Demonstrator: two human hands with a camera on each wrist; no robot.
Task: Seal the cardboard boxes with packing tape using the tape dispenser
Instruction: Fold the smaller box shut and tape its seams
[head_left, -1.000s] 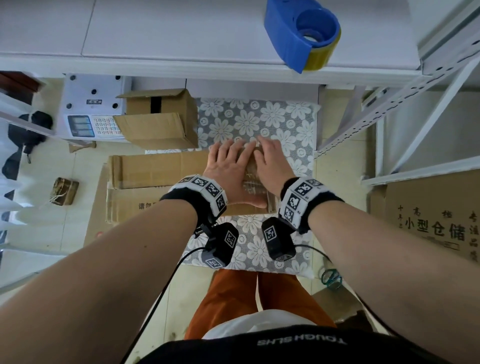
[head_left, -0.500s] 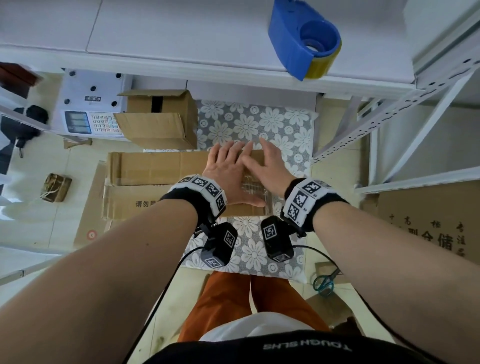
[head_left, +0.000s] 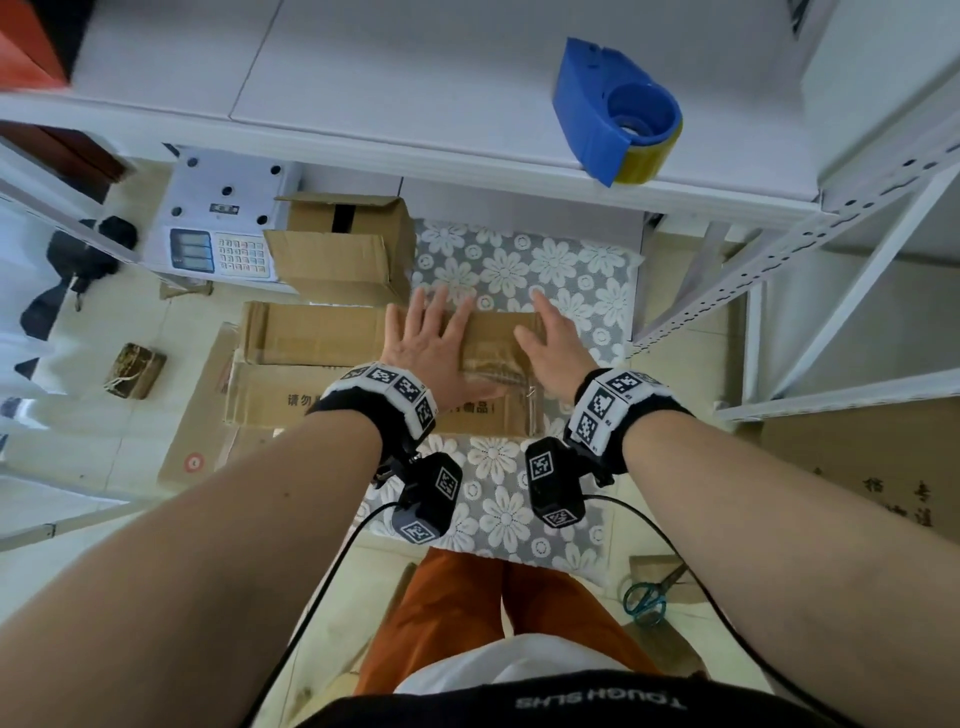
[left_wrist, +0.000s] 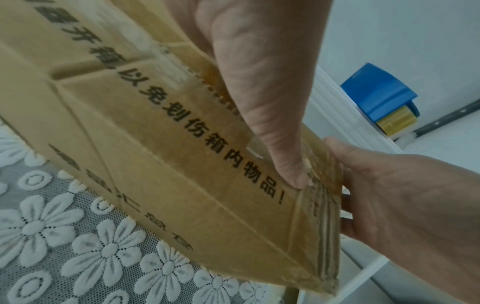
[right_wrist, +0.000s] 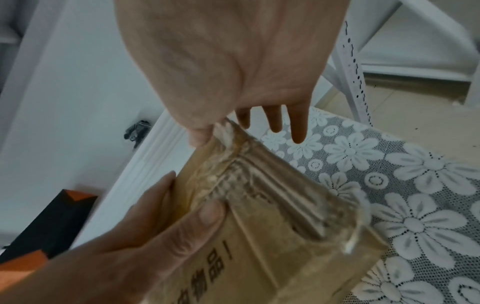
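- Left hand (head_left: 423, 348) lies flat, grip open, on a flattened corrugated cardboard box (head_left: 493, 338) with glossy tape.
- Right hand (head_left: 550, 343), fingers straight, grip open, touches the box's 3 o'clock edge.
- Blue tape dispenser (head_left: 613, 111) sits on the shelf (head_left: 389, 78) at 12 o'clock, above the floral lace desk (head_left: 519, 265).

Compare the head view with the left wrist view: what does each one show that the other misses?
Only the head view shows the open cardboard box, the weighing scale, the scissors on the floor and the white shelf rack. Only the left wrist view shows the printed warning text running right up to the box's edge, with the thumb beside it. Both show the left hand and right hand flat on the taped box, the blue tape dispenser and the floral tablecloth.
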